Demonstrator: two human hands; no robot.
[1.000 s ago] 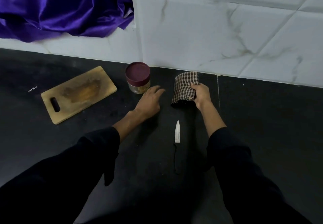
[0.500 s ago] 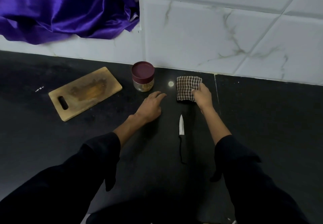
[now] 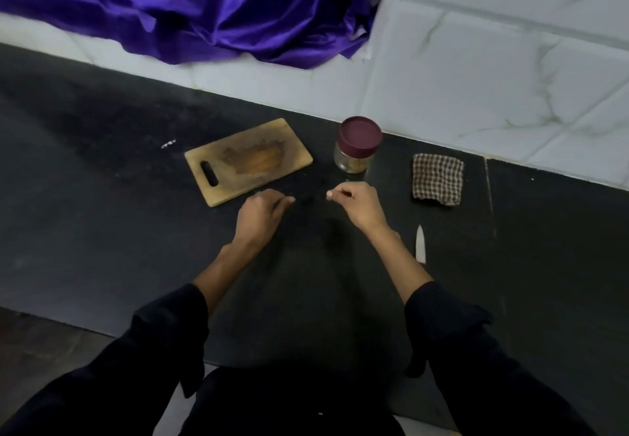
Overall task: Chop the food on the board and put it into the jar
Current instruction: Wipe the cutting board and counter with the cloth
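Jar (image 3: 358, 144) with the maroon lid on sits upright on the black counter (image 3: 102, 197), toward the far side just before the wall, and you can see some tan bits of food through the glass at the bottom. Both hands are over the counter right in front of it. Left hand (image 3: 260, 212) is palm down, fingers loosely curled, holding nothing, just near the close corner of the wooden chopping board (image 3: 248, 160). Right hand (image 3: 357, 206) is beside it, a small gap apart, fingers bent with the tips drawn together; can't tell if it's pinching anything, way too small and blurry. Both arms are in black sleeves.

Board lies flat, left of the jar, with a brownish stain in the middle and a handle slot at its left end, nothing on it. Right of the jar there's a folded checked cloth (image 3: 438, 178). Nearer than the cloth, a small knife (image 3: 420, 244) lies on the counter, blade pointing away, handle lost against the dark surface. Purple satin fabric (image 3: 211, 6) is bunched up on the far white ledge.
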